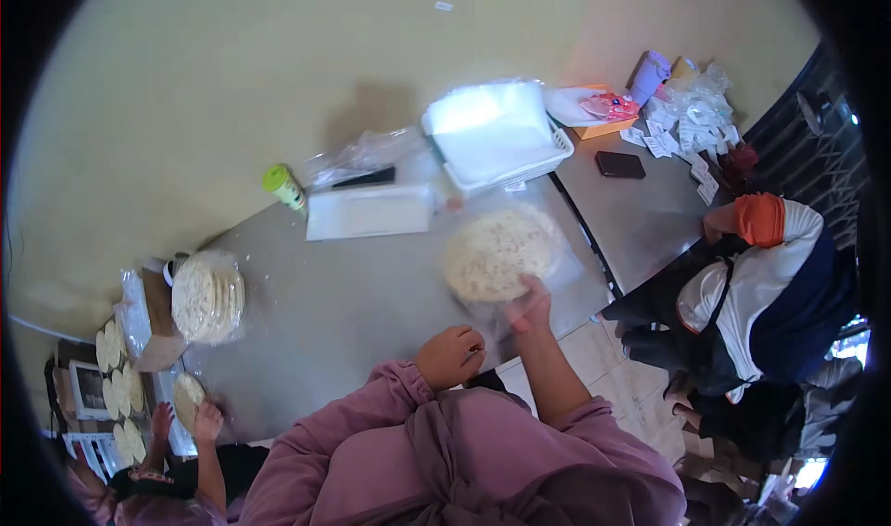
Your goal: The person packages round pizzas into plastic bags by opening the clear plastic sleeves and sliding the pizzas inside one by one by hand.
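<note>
A pale round stack of flatbreads point(501, 252) with brown flecks lies in a clear plastic bag point(568, 264) on the grey table. My right hand point(529, 305) is at the near edge of the stack, its fingers closed on the bag and slightly blurred. Close to my body, my left hand point(449, 357) is curled at the table's front edge, beside the bag's loose near end. Whatever may be inside its fingers is hidden.
Behind the flatbreads stands a white basket point(506, 178) of plastic sheets, with a white tray point(368, 215) and green can point(283, 186) leftward. A bagged flatbread stack point(206, 296) sits left. Co-workers' hands point(208, 421) hold a flatbread; another person point(761, 285) is right.
</note>
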### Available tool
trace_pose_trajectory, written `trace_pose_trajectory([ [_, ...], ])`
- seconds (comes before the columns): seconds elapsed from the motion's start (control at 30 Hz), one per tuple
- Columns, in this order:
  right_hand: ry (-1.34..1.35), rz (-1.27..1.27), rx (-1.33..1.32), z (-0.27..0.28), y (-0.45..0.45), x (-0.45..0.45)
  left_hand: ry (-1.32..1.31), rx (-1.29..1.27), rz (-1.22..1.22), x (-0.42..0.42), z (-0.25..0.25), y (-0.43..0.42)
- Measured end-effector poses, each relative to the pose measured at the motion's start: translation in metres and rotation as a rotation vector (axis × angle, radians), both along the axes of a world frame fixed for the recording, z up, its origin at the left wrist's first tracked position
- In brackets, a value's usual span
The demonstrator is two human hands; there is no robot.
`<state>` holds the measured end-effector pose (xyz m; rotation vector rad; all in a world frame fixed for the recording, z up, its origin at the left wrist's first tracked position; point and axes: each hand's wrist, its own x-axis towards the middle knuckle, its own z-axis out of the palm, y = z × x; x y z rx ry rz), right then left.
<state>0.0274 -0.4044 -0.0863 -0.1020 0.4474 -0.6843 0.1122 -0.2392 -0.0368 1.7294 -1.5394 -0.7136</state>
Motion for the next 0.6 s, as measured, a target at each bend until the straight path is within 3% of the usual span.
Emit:
trace_pose_trajectory([
  [0.07, 0.184, 0.028, -0.129, -0.006, -0.034, -0.012, 0.019, 0.041, -0.006, 0.000, -0.002, -0.025],
  [0.1, 0.183, 0.018, -0.118, -0.030, -0.052, -0.021, 0.028, 0.080, -0.015, 0.001, -0.007, -0.039],
  [0.17, 0.437, 0.209, -0.133, -0.100, -0.089, -0.037, 0.032, 0.121, -0.029, 0.007, -0.014, -0.066],
  [0.2, 0.435, 0.206, -0.127, -0.078, -0.100, -0.046, 0.082, 0.203, -0.013, 0.009, -0.017, -0.076],
  [0.27, 1.178, 0.872, -0.782, 0.003, -0.120, -0.066, 0.146, 0.303, 0.019, 0.011, -0.031, -0.097],
  [0.33, 1.327, 1.041, -1.422, 0.004, -0.149, -0.086, 0.016, 0.352, 0.211, 0.012, -0.047, -0.104],
  [0.43, 1.411, 1.237, -1.230, 0.063, -0.191, -0.072, -0.017, 0.273, 0.414, 0.012, -0.053, -0.114],
  [0.6, 1.219, 0.638, -1.761, 0.092, -0.221, 0.014, 0.022, 0.284, 0.347, 0.029, -0.063, -0.125],
])
